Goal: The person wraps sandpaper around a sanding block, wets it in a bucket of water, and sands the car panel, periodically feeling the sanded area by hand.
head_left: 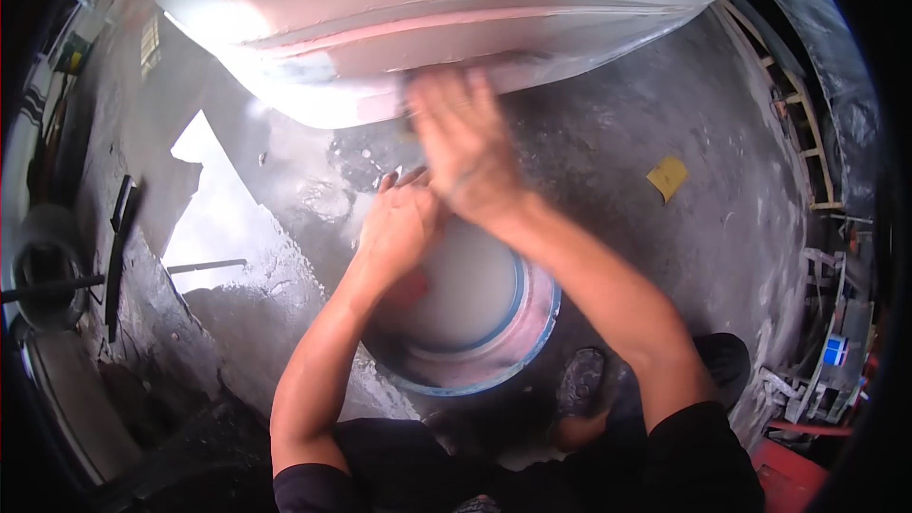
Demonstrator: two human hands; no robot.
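Observation:
A large curved panel, white with pinkish patches (560, 38), spans the top of the view. My right hand (461, 133) lies against its lower edge, blurred, with the fingers pointing up; a dark edge shows beside the fingers, too smeared to name. Just left of that wrist, and lower, is my left hand (399, 223), its fingers bent and partly hidden; what they hold, if anything, I cannot make out. Below both hands stands a round tub with a blue rim (537, 347), holding cloudy whitish liquid. Something reddish (408, 290) shows in the tub near my left forearm.
A yellow piece (668, 178) lies on the grey floor to the right. Metal frames (817, 380) and a red object (788, 475) stand at the far right. At the left are a tyre (47, 266) and a black strip (121, 256). My shoe (581, 382) is beside the tub.

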